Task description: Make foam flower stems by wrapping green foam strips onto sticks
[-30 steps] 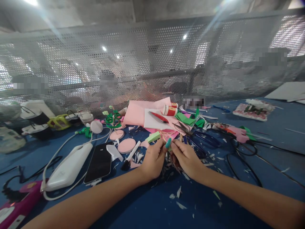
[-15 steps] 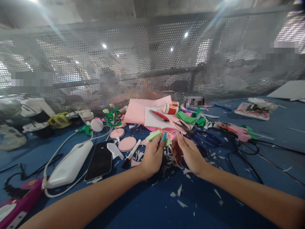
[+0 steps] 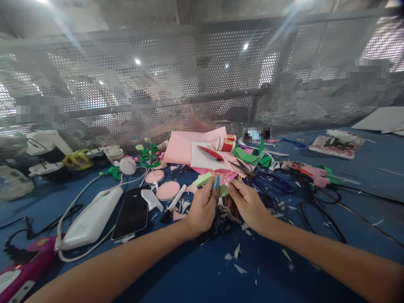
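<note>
My left hand (image 3: 203, 208) is closed in a pinch on a light green strip (image 3: 203, 179), which sticks out past the fingers to the upper left; paper or foam, I cannot tell. My right hand (image 3: 249, 204) is also pinched, its thumb and fingertip almost meeting those of my left hand. What it grips, if anything, is hidden. A bit of the green shows just below the fingertips. Behind my hands lie pink sheets (image 3: 178, 147), a white sheet (image 3: 197, 158) with a red cutter (image 3: 209, 152), and scissors (image 3: 243, 167).
To the left are a black phone (image 3: 131, 213), a white power bank (image 3: 92, 219), pink discs (image 3: 168, 191) and a brush (image 3: 173, 204). Red-and-white rolls (image 3: 225, 145) and green pieces (image 3: 246, 155) lie behind. Pliers (image 3: 274, 182) and a glue gun (image 3: 311, 172) are right; scraps (image 3: 240, 268) litter the blue table.
My right hand has moved left and slightly up, bringing its fingertips up to those of my left hand. The left hand keeps its pinch on the green strip.
</note>
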Demonstrator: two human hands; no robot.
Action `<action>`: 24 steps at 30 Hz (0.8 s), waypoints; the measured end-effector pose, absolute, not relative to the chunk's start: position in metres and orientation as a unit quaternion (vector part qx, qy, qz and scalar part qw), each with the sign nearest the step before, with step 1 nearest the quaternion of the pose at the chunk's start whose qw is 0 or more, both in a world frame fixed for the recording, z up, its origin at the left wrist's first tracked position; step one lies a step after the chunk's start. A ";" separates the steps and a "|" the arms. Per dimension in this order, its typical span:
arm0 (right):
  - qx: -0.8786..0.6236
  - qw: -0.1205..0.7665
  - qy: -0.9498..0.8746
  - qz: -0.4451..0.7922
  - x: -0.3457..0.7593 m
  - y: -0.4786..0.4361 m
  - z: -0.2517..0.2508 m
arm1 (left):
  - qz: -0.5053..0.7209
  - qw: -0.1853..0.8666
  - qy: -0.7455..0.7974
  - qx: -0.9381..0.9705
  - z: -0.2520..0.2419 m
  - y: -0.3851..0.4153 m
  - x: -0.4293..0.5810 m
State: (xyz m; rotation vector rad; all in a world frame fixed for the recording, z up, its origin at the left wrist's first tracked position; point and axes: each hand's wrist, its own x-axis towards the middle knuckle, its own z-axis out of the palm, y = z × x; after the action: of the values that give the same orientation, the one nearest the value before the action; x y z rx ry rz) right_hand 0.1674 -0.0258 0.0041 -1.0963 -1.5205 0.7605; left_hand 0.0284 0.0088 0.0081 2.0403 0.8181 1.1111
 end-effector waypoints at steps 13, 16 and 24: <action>-0.470 0.540 -0.627 0.308 0.166 -0.030 0.009 | 0.434 0.311 0.313 0.785 0.012 0.006 0.027; -0.471 0.540 -0.623 0.313 0.166 -0.030 0.009 | 0.446 0.297 0.314 0.784 0.014 0.006 0.027; -0.444 0.548 -0.594 0.386 0.165 -0.029 0.009 | 0.443 0.308 0.324 0.777 0.012 0.008 0.028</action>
State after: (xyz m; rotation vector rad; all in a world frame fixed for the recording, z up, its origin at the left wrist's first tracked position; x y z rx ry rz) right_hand 0.1646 -0.0289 0.0088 -1.0523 -1.4081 0.9140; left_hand 0.0282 0.0082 0.0119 2.0536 0.8570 1.1714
